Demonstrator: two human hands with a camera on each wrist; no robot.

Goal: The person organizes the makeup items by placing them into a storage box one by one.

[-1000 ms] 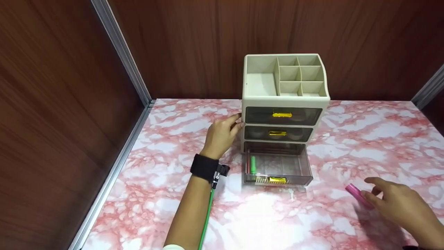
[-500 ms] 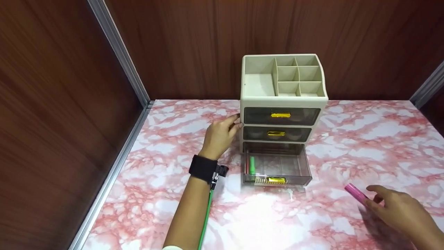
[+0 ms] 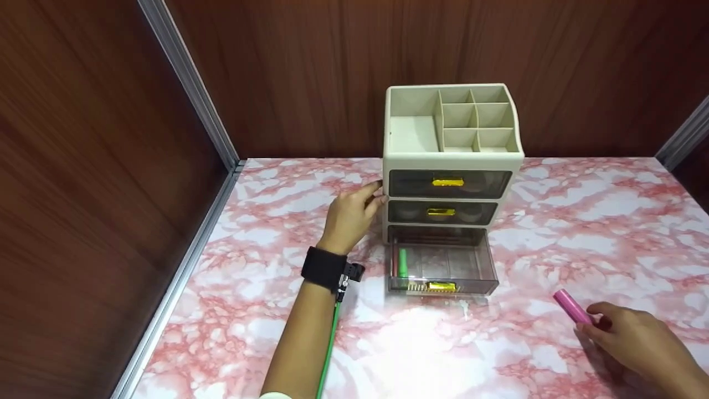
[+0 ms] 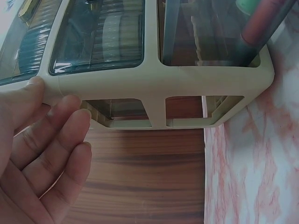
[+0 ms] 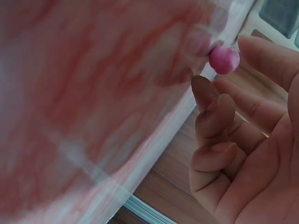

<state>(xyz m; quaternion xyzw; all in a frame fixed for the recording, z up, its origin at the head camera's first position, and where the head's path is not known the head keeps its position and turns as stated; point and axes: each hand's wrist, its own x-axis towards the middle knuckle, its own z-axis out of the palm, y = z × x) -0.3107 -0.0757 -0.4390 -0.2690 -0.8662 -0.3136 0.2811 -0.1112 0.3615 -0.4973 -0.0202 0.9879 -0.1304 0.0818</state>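
A cream organizer [image 3: 455, 160] stands at the back of the table, its bottom drawer [image 3: 451, 263] pulled out. Inside that drawer, at its left side, lie a green stick [image 3: 403, 263] and a dark red one. My left hand [image 3: 349, 219] touches the organizer's left side with its fingertips; the left wrist view shows relaxed fingers [image 4: 51, 154] near the frame edge. At the right, a pink cylinder [image 3: 572, 306], perhaps a marker, lies on the table. My right hand [image 3: 637, 335] is at its near end, thumb and forefinger either side, without a visible grip.
Two upper drawers with yellow handles are closed, the upper one [image 3: 415, 184] under an open-top compartment tray. The marbled table [image 3: 266, 233] meets brown wooden panels [image 3: 310, 77] at the back and left, with metal rails [image 3: 191, 72] in the corners. A green cable [image 3: 331, 343] runs along the left forearm.
My right hand has drawn slightly back toward the lower right, and more of the pink cylinder shows. Its forefinger is now closer to the cylinder's end. The left hand keeps its place.
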